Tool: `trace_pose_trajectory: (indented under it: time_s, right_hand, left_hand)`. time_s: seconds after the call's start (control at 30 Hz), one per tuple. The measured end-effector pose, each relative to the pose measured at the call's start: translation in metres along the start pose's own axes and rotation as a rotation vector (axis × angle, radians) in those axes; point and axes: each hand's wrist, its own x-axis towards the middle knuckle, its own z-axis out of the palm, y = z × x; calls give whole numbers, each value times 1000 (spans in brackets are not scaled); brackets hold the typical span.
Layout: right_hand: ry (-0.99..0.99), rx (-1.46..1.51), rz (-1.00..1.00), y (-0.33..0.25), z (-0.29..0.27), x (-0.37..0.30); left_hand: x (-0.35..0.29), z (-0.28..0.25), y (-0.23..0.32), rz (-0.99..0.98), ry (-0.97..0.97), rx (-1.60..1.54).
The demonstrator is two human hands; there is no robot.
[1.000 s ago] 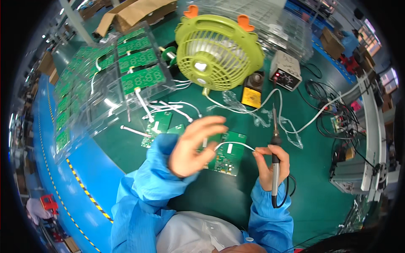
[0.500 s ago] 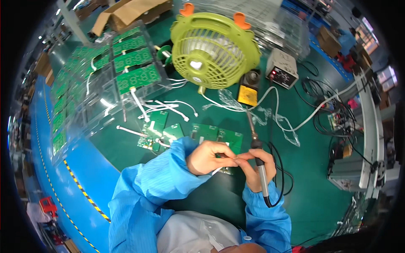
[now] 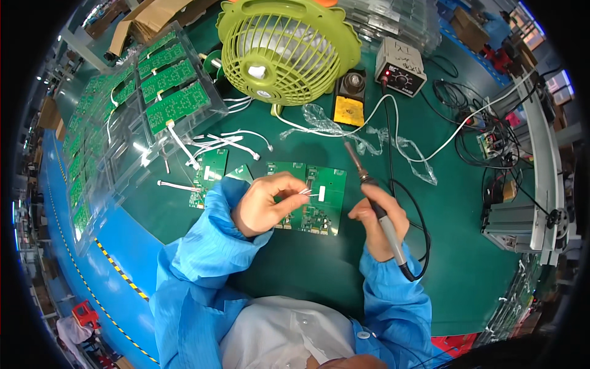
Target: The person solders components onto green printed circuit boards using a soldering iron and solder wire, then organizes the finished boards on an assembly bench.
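Between the thumb and fingers of my left hand is a thin white cable; its short wire ends poke out to the right. Below them lie green circuit boards, partly covered by that hand. My right hand is closed round the grey handle of a soldering iron, whose tip points up and away, clear of the boards. Left of my left hand lies another green board with a white cable beside it. Several loose white cables are heaped behind it.
A green fan stands at the back, beside an iron stand with a yellow sponge and a soldering station. Clear trays of boards fill the left. Plastic film and tangled black cords lie behind and right.
My hands, which met over the boards, have drawn apart. The right one moved right with the iron; the left moved left with the cable, uncovering more board. The whole view has shifted.
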Motion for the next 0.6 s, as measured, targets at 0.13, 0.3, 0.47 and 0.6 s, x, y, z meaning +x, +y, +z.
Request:
trace_pose_trajectory:
  time_s: [0.13, 0.3, 0.47, 0.6]
  right_hand:
    - [-26, -156, 6, 7, -9, 9]
    - [-10, -266, -138, 9, -12, 10]
    - [-63, -230, -189, 19, -16, 6]
    - [48, -107, 56, 23, -6, -8]
  left_hand:
    - [3, -8, -17, 177, -73, 688]
    - [-6, 0, -52, 455, -99, 967]
    - [-10, -12, -42, 168, -78, 844]
    - [-5, 1, -39, 312, -67, 912]
